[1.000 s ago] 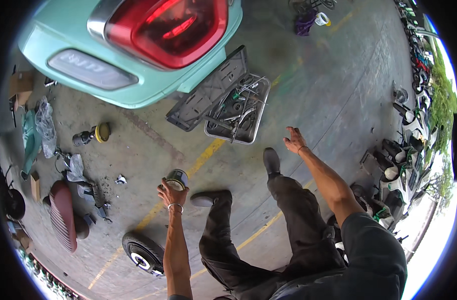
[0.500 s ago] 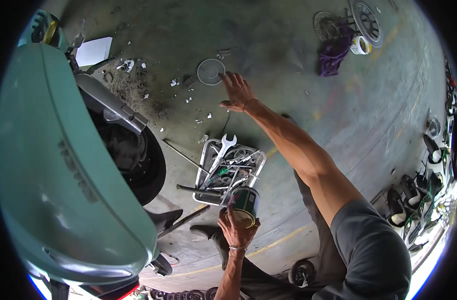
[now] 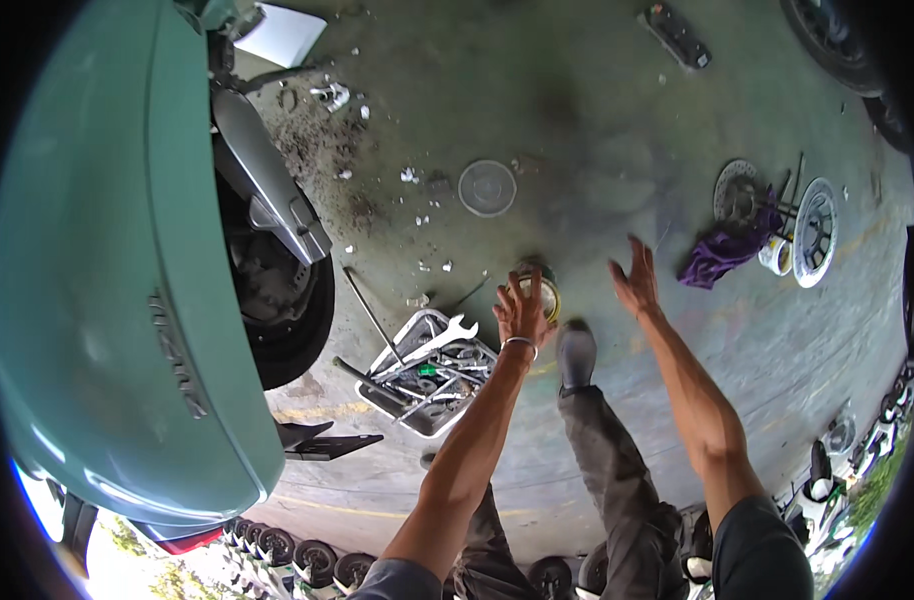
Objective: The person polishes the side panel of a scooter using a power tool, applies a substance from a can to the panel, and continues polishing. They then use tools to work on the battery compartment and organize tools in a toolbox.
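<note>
My left hand (image 3: 522, 312) is closed round the top of a metal can (image 3: 550, 296), its fingers hiding much of it. The can is beside the far right corner of the tool tray, just beyond my shoe (image 3: 577, 355); whether it touches the floor I cannot tell. My right hand (image 3: 637, 280) hangs to the right of the can, fingers apart and nothing in it. A round clear lid (image 3: 488, 188) lies on the floor beyond both hands. A large open-end wrench (image 3: 447, 334) rests on top of the metal tool tray (image 3: 439, 432), among several other tools.
A green scooter (image 3: 87, 270) with a black wheel (image 3: 317, 340) fills the left side. White scraps and dirt (image 3: 322, 155) are scattered near it. To the right lie a purple cloth (image 3: 722, 255), a wheel rim (image 3: 815, 232), a brake disc (image 3: 739, 190) and a small white tub (image 3: 775, 256).
My left hand has carried the can forward, away from the tray's near edge. My right hand has moved from beside the clear lid to the right. The view has shifted.
</note>
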Demonstrator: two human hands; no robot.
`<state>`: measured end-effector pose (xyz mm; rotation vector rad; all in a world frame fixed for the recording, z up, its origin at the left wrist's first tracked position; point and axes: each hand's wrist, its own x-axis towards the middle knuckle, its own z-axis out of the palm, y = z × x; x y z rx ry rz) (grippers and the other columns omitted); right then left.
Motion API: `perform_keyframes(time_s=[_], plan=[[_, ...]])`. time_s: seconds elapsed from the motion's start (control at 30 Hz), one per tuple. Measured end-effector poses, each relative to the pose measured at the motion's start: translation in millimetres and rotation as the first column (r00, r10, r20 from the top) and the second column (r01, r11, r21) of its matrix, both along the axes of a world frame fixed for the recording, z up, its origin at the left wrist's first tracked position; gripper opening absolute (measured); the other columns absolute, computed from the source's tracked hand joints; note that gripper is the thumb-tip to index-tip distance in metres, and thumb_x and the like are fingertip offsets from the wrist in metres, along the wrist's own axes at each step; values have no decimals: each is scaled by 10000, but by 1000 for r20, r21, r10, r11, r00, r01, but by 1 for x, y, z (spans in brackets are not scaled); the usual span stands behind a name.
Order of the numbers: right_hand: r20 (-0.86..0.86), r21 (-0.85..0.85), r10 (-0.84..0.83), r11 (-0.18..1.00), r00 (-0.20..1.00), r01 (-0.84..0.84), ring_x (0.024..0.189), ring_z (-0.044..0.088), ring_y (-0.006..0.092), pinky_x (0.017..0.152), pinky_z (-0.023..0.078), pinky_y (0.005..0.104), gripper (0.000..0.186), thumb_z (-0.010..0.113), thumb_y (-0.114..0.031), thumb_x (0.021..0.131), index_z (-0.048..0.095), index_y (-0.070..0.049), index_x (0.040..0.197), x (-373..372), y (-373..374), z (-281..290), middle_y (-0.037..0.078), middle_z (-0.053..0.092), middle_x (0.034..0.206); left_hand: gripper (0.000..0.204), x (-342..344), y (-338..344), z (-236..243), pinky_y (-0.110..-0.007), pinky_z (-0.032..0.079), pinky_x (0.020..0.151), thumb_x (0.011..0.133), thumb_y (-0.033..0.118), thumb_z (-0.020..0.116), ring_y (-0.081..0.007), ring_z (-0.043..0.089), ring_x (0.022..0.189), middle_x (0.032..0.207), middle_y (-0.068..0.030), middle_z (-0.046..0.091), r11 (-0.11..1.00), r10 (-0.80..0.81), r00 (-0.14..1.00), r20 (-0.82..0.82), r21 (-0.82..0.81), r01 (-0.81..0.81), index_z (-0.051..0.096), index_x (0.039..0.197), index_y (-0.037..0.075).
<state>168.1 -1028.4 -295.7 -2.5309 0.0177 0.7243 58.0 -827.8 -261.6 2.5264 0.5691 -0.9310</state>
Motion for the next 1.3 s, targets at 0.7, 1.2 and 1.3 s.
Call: perform_keyframes(time_s=[0.7,1.2,1.3], plan=[[-783,275,-380,500,493,821,878,650,214,757,573,391,396,649,-235,919,561,-52,1259,97,35,311,98,657,1032,1174,126,96,298,-597,473,967,531,386,915,-495,410,1271,1406,-225,358,961,274,957,-90,0,-275,252,1481,197],[-240,733,320,679,917,-45,970,638,220,770,540,322,701,752,-328,836,458,28,1362,462,618,292,173,622,1138,947,468,279,58,-565,471,931,683,417,831,-464,431,1242,1394,-227,403,801,594,743,309,-318,-508,358,1453,136],[-187,723,366,680,912,-124,935,647,233,780,529,318,728,778,-256,800,444,56,1367,479,662,260,203,622,1139,889,513,284,10,-540,450,949,705,377,817,-434,425,1256,1394,-207,410,744,667,686,291,-319,-588,381,1441,133]])
